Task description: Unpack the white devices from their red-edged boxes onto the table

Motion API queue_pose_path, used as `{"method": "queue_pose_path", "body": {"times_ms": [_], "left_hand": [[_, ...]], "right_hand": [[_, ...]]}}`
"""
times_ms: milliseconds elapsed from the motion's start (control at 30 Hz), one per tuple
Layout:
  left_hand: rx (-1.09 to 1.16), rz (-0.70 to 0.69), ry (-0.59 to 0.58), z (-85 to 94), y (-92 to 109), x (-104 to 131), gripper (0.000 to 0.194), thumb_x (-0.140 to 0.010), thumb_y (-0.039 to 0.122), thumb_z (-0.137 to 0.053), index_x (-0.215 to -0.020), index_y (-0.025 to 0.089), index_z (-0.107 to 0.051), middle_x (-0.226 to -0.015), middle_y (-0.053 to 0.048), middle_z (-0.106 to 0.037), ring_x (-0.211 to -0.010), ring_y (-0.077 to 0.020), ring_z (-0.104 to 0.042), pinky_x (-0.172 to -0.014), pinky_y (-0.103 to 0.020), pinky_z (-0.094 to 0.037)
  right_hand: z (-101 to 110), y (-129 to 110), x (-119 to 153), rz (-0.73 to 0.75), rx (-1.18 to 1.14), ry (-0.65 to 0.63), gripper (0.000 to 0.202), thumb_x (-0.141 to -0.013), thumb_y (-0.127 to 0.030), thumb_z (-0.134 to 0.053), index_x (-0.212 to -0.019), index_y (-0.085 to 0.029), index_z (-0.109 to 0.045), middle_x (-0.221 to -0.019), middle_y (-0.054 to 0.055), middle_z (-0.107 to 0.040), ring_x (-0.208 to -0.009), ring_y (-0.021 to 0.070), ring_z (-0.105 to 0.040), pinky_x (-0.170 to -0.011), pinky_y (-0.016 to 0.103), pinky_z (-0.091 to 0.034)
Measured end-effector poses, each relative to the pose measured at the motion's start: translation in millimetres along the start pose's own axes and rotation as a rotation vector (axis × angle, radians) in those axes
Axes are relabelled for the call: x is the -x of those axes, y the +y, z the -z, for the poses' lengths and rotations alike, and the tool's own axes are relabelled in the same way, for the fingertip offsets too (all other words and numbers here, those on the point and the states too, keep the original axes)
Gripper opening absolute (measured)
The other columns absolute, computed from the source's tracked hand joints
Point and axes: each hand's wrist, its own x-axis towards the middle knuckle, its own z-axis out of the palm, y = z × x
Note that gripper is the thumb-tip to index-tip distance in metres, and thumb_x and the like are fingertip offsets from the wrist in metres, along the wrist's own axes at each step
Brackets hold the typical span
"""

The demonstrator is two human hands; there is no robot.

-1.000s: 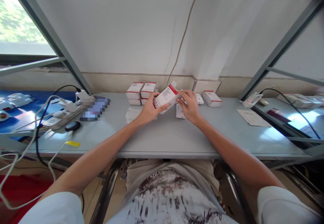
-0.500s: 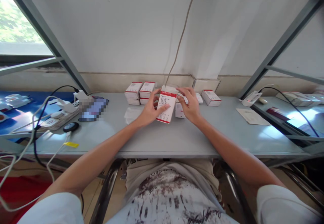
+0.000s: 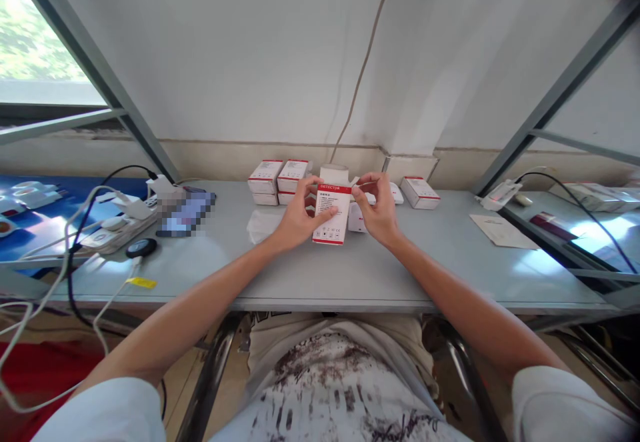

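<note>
A white box with red bands and the word DETECTOR [image 3: 331,219] stands upright over the middle of the desk, its top flap raised at the back. My left hand [image 3: 300,217] is closed on the box's left side, thumb across the front. At the upper right corner, my right hand [image 3: 377,210] pinches a small side flap of the same box. Behind and beside the right hand are white devices [image 3: 357,218], partly hidden by the hand and the box.
Stacked white-and-red boxes [image 3: 265,181] stand behind my left hand, another box [image 3: 420,193] at the back right. A phone [image 3: 187,214], power strip [image 3: 113,234] and cables lie left. A paper sheet [image 3: 503,231] lies right, near a metal frame.
The held box has turned from a slight tilt to nearly straight, and its top flap shows more clearly. My right hand now has a small side flap between its fingers.
</note>
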Motion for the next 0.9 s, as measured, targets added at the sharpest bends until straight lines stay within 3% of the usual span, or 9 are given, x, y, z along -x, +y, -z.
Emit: {"method": "queue_pose_path", "body": {"times_ms": [300,633,900], "left_hand": [[0.055,0.031,-0.014,1.3,3.4,1.9,0.059,-0.095,0.052,-0.084,-0.137,0.031,-0.049,-0.124,-0.007,-0.068,-0.088,-0.0170,-0.070,-0.069,-0.030,-0.061],[0.008,0.007,-0.041,-1.4,-1.5,2.9,0.063,-0.098,0.054,-0.081,-0.149,0.033,-0.051,-0.137,-0.010,-0.064,-0.102,-0.0219,-0.073,-0.073,-0.032,-0.063],[0.036,0.003,-0.055,-0.7,-1.9,2.8,0.047,-0.107,0.056,-0.067,-0.144,0.029,-0.056,-0.133,-0.008,-0.065,-0.100,-0.0191,-0.071,-0.071,-0.027,-0.060]], "right_hand": [[-0.7,-6.6,3.7,0.078,0.002,-0.191,0.042,-0.105,-0.064,-0.062,-0.132,-0.032,-0.064,-0.134,0.011,-0.064,-0.100,0.0247,-0.070,-0.089,0.046,-0.064],[-3.2,-7.7,3.2,0.065,-0.101,-0.203,0.031,-0.109,-0.059,-0.059,-0.116,-0.029,-0.065,-0.118,0.007,-0.067,-0.092,0.0204,-0.068,-0.079,0.038,-0.059],[-3.3,-8.6,3.1,0.142,-0.034,-0.155,0.031,-0.110,-0.059,-0.058,-0.114,-0.028,-0.066,-0.120,0.010,-0.060,-0.106,0.0249,-0.065,-0.082,0.042,-0.063]]}}
